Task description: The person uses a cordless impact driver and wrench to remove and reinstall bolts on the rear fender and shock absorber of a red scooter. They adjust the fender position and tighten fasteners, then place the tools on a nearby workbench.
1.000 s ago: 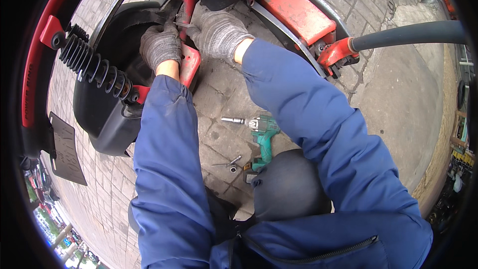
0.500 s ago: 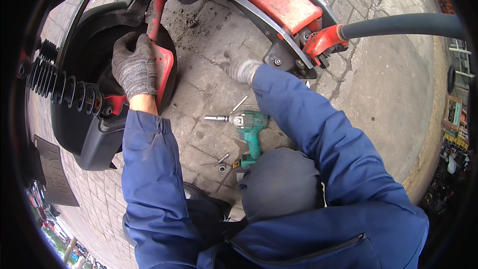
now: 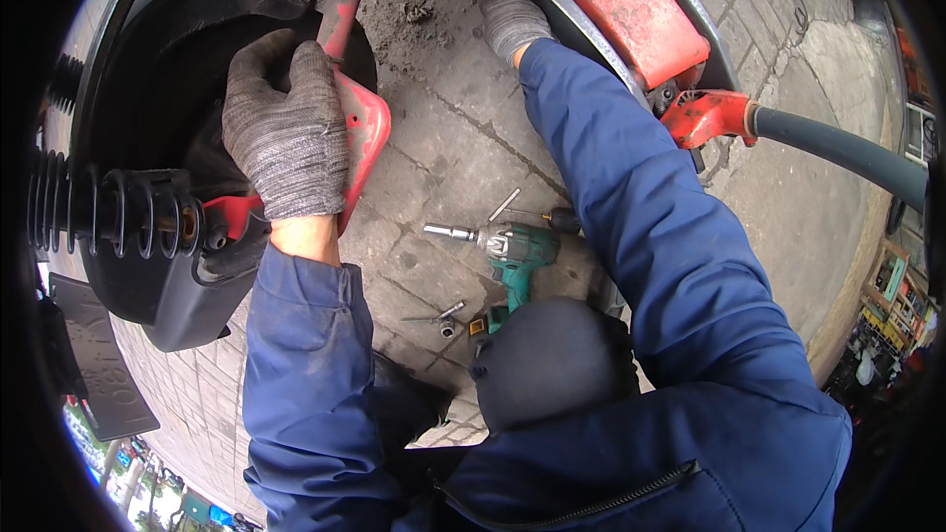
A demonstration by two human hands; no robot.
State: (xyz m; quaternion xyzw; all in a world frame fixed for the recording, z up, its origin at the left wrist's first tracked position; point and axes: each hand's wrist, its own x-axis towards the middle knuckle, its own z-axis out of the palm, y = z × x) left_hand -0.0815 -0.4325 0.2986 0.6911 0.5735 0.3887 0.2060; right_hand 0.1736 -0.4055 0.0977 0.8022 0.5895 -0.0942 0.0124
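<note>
My left hand (image 3: 288,128), in a grey knit glove, lies over the edge of a red metal bracket (image 3: 365,123), beside a black mudguard (image 3: 128,153). Its thumb and fingers are spread apart; some fingers are hidden below the hand. A black coil spring shock absorber (image 3: 118,214) runs left of the wrist. My right hand (image 3: 516,22), gloved alike, is stretched far forward, close beside the metal edge of a red and black assembly (image 3: 631,10). Its fingers are mostly out of sight. A green cordless impact wrench (image 3: 517,251) with a socket fitted lies on the paving between my arms.
Near the wrench lie a thin metal rod (image 3: 505,204), a screwdriver (image 3: 560,220) and a small socket tool (image 3: 447,323). Loose dirt (image 3: 419,15) covers the far paving. A black-sleeved bar with a red end (image 3: 828,143) reaches out at the right. A plate (image 3: 103,360) hangs at lower left.
My right hand has moved forward and slightly right, from over the paving to beside the red and black assembly. The view has shifted nearer; my left hand stays at the red bracket.
</note>
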